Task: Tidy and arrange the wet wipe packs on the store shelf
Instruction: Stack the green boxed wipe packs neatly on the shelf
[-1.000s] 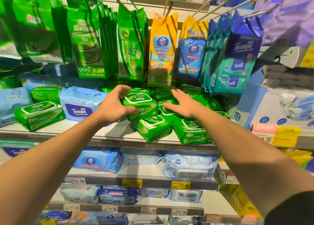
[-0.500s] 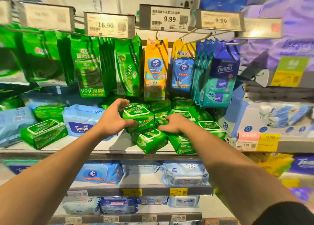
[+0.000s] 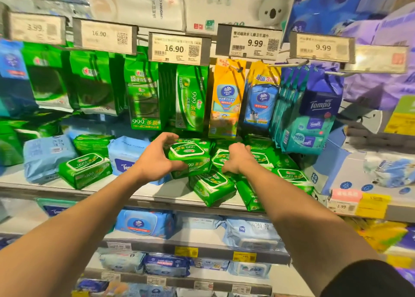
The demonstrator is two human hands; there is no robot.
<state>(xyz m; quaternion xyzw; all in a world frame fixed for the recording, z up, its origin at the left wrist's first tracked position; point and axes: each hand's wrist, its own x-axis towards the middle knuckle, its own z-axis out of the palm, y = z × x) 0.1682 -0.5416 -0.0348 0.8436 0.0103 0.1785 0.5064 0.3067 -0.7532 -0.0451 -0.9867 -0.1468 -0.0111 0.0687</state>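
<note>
Left hand (image 3: 155,162) gripping top green wipe pack (image 3: 189,156) of a jumbled pile mid-shelf (image 3: 157,194). Right hand (image 3: 238,158) curled, pressing neighbouring green packs (image 3: 289,173); grasp unclear. Best lifted level, pile steadied, then squared label-forward against the blue pack (image 3: 124,155).

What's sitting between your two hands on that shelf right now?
In the head view, a green wipe pack lies between the left hand and right hand; the left hand grips it.
</note>
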